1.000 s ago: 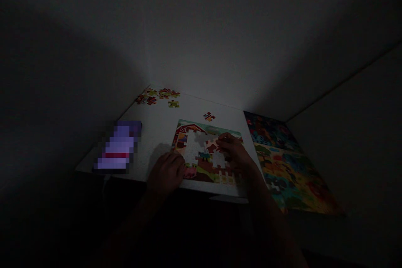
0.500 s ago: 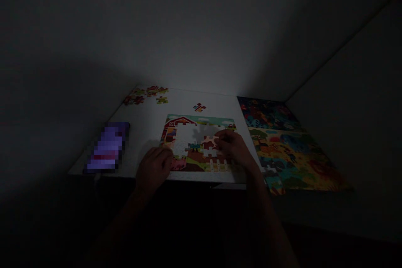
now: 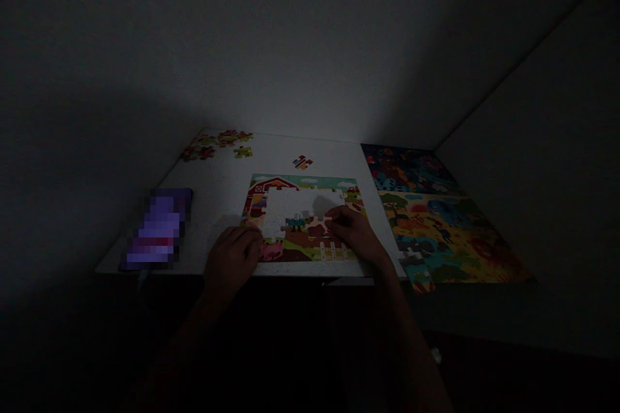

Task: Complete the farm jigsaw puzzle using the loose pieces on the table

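A partly assembled farm jigsaw puzzle (image 3: 295,257) lies on the white tabletop, with a red barn at its upper left and a bare gap in its middle. My right hand (image 3: 356,232) pinches a brown-and-pale puzzle piece (image 3: 317,227) between thumb and fingers. The piece lies low in the puzzle, just right of a section with a blue tractor (image 3: 294,222) and above the white fence. My left hand (image 3: 232,258) rests closed at the puzzle's lower left edge, beside a pink pig section (image 3: 271,250). Its fingers are curled and the fingertips are hard to make out.
Loose puzzle pieces (image 3: 227,137) lie heaped at the back left. A single red-striped piece (image 3: 303,162) is behind the puzzle. A phone with a blurred screen (image 3: 157,229) is at the left. Two more puzzles, one dark (image 3: 411,171) and one with animals (image 3: 450,232), cover the right side.
The piece in my right hand has come down and left, closer against the tractor section, and its shadow has shifted. My left hand stays at the puzzle's edge. The view has shifted slightly.
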